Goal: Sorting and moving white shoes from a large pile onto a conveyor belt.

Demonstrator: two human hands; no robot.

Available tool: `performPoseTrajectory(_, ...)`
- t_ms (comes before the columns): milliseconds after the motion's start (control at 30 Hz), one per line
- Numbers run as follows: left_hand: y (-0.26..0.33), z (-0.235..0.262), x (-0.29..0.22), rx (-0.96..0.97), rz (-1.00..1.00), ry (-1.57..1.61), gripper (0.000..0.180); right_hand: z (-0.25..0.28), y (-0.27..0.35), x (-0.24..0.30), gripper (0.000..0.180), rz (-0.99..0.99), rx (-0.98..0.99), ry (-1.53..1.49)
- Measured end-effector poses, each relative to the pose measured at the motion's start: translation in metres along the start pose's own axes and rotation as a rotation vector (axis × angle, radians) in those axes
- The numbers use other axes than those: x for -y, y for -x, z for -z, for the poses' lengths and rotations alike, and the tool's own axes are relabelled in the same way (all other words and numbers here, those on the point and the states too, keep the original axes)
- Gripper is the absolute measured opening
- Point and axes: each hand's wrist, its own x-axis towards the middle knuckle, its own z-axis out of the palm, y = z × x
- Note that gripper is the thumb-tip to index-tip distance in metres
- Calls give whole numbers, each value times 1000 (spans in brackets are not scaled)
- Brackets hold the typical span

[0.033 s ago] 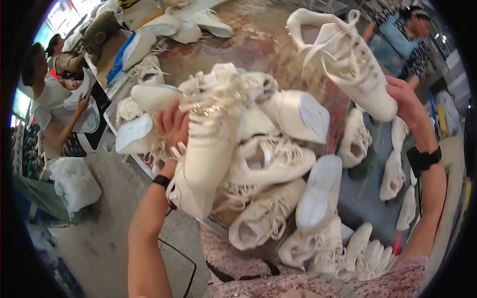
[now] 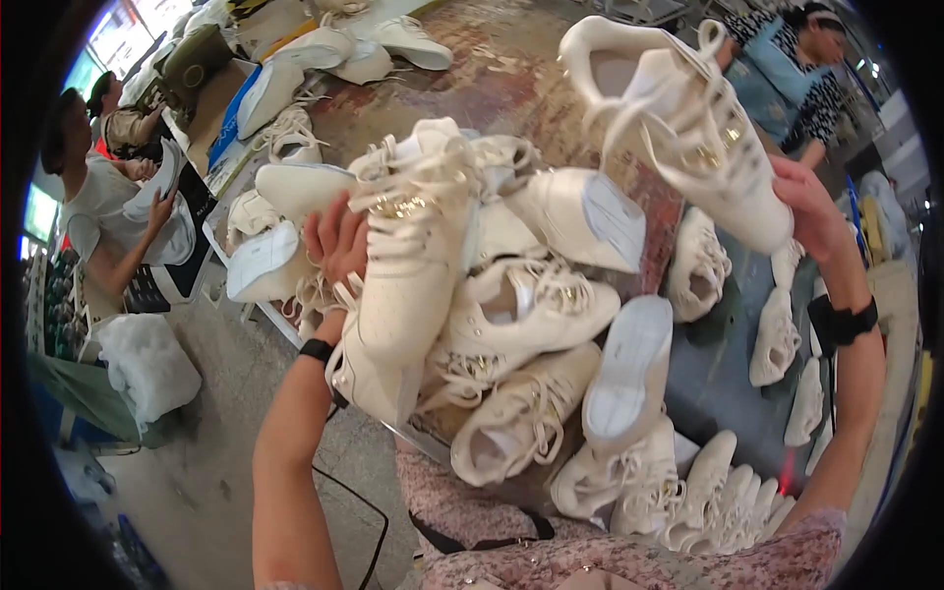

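In my right hand [image 2: 818, 205] is a cream lace-up sneaker [image 2: 703, 138], gripped near its toe and raised above the table, with its opening toward the far left. Its laces hang loose and gold-coloured trim shows on the lacing. My left hand [image 2: 339, 241] is closed at the side of another cream sneaker [image 2: 398, 295], which is tilted up over the pile with its laced front facing me; this shoe hides part of the hand. Beneath and beside it lie more cream sneakers, one [image 2: 531, 310] with its opening up and one [image 2: 629, 374] showing its pale sole.
Sneakers stand in a row [image 2: 728, 501] along the near right edge, and others [image 2: 698, 265] lie on a dark grey surface [image 2: 733, 393]. The worn brown tabletop [image 2: 501, 74] extends behind the pile. People work at left and far right. A white bundle [image 2: 147, 364] sits at left.
The right-hand sneaker has shifted slightly, its toe end and my hand moving a little down and right. The left-hand sneaker has moved slightly left and still leans over the pile.
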Motion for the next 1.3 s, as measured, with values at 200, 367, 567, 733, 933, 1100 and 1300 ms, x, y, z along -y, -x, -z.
performPoseTrajectory(200, 1, -20, 4, -10, -149, -48, 29, -68, 78, -43, 50, -99, 87, -151)
performPoseTrajectory(367, 8, -7, 12, -28, -144, -98, 24, -146, 53, -83, 38, -456, 154, 65)
performPoseTrajectory(567, 3, 10, -4, 69, -55, 11, 21, -111, -62, 56, 35, -400, 460, 758)
performPoseTrajectory(733, -9, 17, -14, 123, 16, 93, 28, -96, -354, 40, 39, 197, 113, 1401)
performPoseTrajectory(933, -11, 12, -13, 120, 43, 128, 28, -162, -545, -66, 52, 577, -530, 1680)
performPoseTrajectory(1100, -8, 21, -13, 136, 61, 86, 27, -175, -553, -85, 43, 326, -338, 1262)
performPoseTrajectory(1300, 5, 8, -11, 116, 17, 58, 31, -98, -441, -37, 33, 16, -151, 341)
